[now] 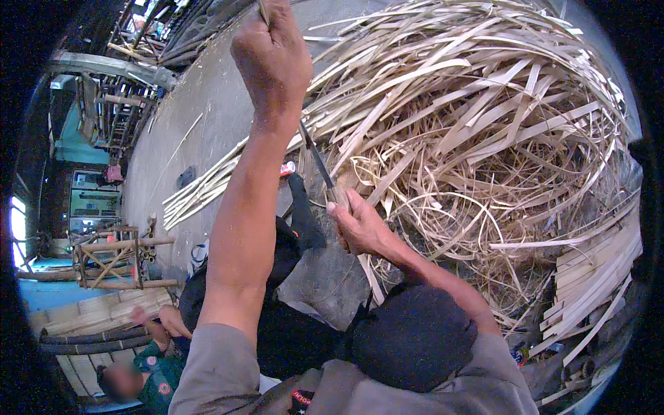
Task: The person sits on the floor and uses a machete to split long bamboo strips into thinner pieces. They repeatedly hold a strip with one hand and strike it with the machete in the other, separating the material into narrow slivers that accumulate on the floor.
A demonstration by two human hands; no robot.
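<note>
Raised high at the top edge, my left hand (273, 59) is closed in a fist around a thin strip (263, 10); only a short end of it shows and the rest is out of view. My right hand (363, 225) grips the wooden handle of a knife (319, 160), thumb along the handle. Its narrow dark blade points up and to the left, below my left fist. A large tangled heap of pale bamboo strips (470, 104) lies to the right of both hands. Behind my left forearm, a bundle of straight strips (200, 197) rests on the floor.
A person in a green shirt (152, 373) sits at the lower left near a slatted bamboo bench (104, 311). A bamboo frame (114, 259) stands at the left. Flat bamboo slats (595, 270) lie at the right. Grey concrete floor (166, 138) spreads left of my arm.
</note>
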